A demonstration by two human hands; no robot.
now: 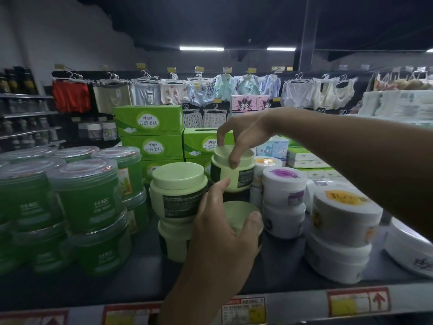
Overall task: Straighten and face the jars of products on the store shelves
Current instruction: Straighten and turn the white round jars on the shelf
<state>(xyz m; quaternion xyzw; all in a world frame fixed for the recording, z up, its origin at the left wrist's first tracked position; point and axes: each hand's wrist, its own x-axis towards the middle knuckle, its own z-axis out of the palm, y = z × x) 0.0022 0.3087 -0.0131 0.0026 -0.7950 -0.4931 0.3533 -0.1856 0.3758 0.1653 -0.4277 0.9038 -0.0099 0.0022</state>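
Head view: the right hand (243,132) reaches in from the right and pinches the lid of the rear jar (222,156) from above, thumb on the far rim and fingers curled over the near edge. That pale green jar sits raised, straight beyond the left hand (225,228), dark label facing right. The left hand comes up from below and grips the front jar (236,214), thumb on the right of its lid, fingers wrapped round the left; its index fingertip lies against the rear jar's wall. Both jars stand on the dark shelf (281,266). Just left of the left hand is a jar stack (178,181), two pale green jars one on the other, touching its fingers. Farther left, green tubs (86,198) with clear lids are stacked two high. Right of both hands, under the right forearm, white tubs (344,214) with purple and orange labels crowd close. Green boxes (150,123) are piled beyond the right hand, and clothes (145,92) hang on a rail behind. Price tags (243,308) line the shelf edge below the left wrist. The left hand covers most of the front jar; what carries the rear jar is hidden. Label print is too blurred to read, and the rightmost white tub is cut off.
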